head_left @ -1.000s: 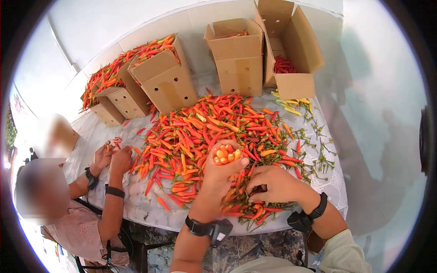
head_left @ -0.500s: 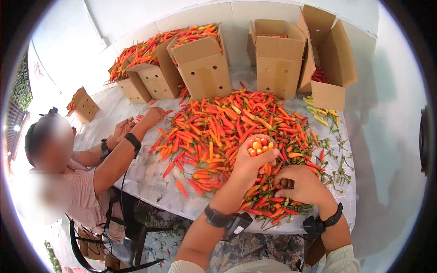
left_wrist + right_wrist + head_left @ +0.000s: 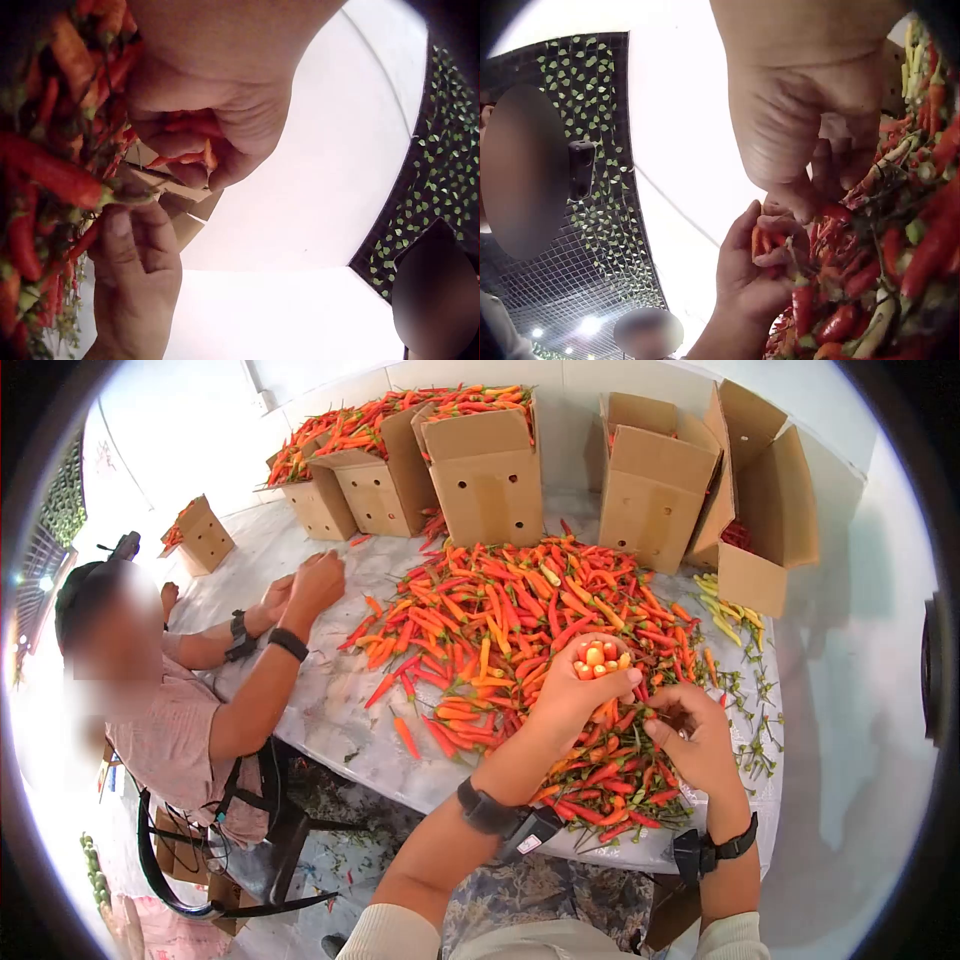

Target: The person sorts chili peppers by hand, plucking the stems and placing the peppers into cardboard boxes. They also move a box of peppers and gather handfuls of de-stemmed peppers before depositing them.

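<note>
**Cupping a fistful of peppers above a crowded table**

A person's left hand curls firmly around a bunch of red and orange peppers, their ends bunched together above the thumb, over the right side of a large pepper pile. Just beside it, the right hand reaches into the pile with bent fingers, thumb tip and forefinger apart in the head view; whether those fingertips have hold of a stem cannot be told. Each wrist wears a black band, the left one carrying a small device.

The pile, red and orange with green stems among it, spreads over a pale table. Near its right edge lie yellow peppers and scattered loose green stems. Along the back, a cardboard box and two others to its left are heaped with peppers; a box with raised flaps at the right holds red ones low inside.

To the left, a second person in a pinkish shirt sits with both hands together above the table.
</note>
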Demonstrator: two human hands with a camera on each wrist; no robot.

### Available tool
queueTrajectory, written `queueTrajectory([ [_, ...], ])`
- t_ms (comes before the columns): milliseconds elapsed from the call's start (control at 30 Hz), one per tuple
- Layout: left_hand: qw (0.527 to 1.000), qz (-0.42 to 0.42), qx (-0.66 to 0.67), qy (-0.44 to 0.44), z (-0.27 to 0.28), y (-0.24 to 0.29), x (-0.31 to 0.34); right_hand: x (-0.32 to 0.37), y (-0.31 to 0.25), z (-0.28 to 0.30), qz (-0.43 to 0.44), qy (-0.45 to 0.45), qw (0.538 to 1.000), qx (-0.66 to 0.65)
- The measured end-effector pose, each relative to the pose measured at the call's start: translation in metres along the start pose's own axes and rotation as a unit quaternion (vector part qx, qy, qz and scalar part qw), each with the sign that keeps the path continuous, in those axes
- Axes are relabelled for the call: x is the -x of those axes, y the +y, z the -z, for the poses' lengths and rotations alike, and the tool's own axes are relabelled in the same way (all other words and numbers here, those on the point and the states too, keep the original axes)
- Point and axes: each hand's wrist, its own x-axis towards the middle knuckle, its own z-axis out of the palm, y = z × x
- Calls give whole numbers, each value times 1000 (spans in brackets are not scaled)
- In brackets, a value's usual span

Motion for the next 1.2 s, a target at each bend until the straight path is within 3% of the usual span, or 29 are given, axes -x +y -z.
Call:
queueTrajectory([
  [67,1000,-5,-4,20,-3,6,2,-2,15,3,-11,12,998,-62],
  [167,998,-18,38,41,-3,6,2,-3,16,3,19,45,998,-36],
  [300,999,-5,40,18,2,8,1,-5,4,4,5,68,989,-133],
  [400,1000,5,26,10,0,7,0,-5,4,14,-77,25,959,-273],
  [500,1000,8,-10,13,-6,6,4,-5,4,15,-96,14,940,-328],
  [567,999,-17,-37,18,-13,1,5,-4,7,14,-77,9,943,-324],
  [600,993,-15,-114,30,-9,-1,4,-4,8,13,-68,7,944,-322],
  [700,991,17,-128,-38,-8,0,4,-5,10,5,43,50,980,-186],
  [833,983,77,-137,-90,-6,-3,3,-1,2,5,35,35,977,-206],
  [1000,975,19,-188,-113,-3,-9,3,-2,8,8,31,44,983,-174],
  [1200,961,20,-243,-130,-6,-7,5,-3,7,7,18,66,993,-92],
])
